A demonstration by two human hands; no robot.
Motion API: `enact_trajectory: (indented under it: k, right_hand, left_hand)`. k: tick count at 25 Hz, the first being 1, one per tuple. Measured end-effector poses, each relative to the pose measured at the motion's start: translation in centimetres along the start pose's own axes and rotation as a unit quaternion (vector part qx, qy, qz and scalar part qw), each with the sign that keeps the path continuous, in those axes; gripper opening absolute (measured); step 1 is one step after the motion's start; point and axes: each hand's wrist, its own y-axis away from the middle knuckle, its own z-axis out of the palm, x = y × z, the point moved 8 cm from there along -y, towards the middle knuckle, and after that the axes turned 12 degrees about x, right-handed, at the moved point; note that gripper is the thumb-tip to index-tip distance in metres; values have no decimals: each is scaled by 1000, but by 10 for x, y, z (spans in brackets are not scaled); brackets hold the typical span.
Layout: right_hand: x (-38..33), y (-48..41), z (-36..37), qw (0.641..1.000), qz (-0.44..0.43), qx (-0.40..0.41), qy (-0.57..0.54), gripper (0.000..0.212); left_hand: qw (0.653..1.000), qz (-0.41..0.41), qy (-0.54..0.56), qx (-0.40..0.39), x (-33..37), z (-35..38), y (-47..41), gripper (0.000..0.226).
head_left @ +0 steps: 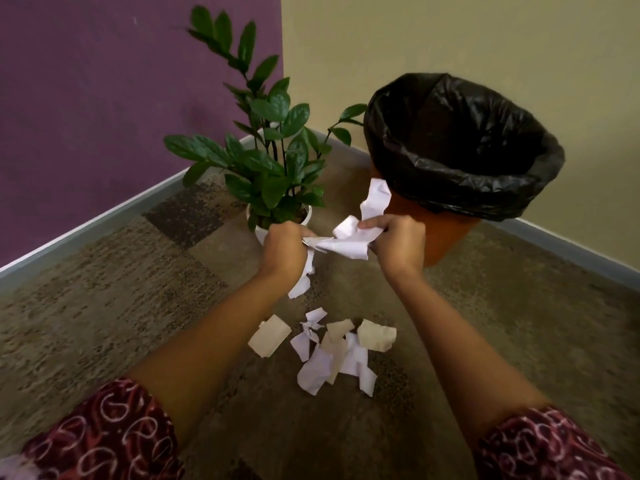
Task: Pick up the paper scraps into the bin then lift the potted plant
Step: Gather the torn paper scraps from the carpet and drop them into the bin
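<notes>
In front of you the carpet [104, 306] fills the corner where a purple wall [86, 98] meets a beige wall [450, 36]. The bin [446, 237], orange with a black liner [464, 140] folded over its rim, stands at the right of the corner, just beyond your right hand. The potted plant [266, 157] stands at the left of the bin, in a white pot [258, 232], directly behind your left hand.

Both your arms are stretched forward, with patterned red sleeves [104, 434] at the bottom edge. Your left hand [284, 247] is closed around white paper, and one strip hangs down from it. Your right hand [398, 242] is closed as well, and it grips the other side of the same crumpled paper scraps [349, 242], so the bundle is held between your two hands, above the floor and near the side of the bin.

A loose pile of scraps [329, 351], white and beige, lies on the carpet below your hands, between your forearms.
</notes>
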Motion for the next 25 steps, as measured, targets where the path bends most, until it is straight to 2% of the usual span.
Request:
enact_trajectory:
  k: [7,11,15,19,22,25]
  right_hand:
    - [-76,-85,-90,989,-38,105,-92,39]
    - [-66,-128,-113,989,-4,133,-61,31]
    - [-31,-146,-106,994,62,88,27,28]
    - [-10,-151,-94,991,100,-10,90,28]
    - [-2,-155,-98,993,93,5,67,33]
    - [12,-160,-107,992,106,34,60,36]
  left_hand:
    - [992,42,91,72,92,-56,-23,22]
    - [989,64,77,107,137,-77,-45,26]
    - [985,40,115,120,174,-77,-71,22]
    - [989,22,124,83,205,-46,-91,21]
    - [995,-18,95,22,214,-7,-104,16]
    - [978,-89,156,-102,214,38,-100,33]
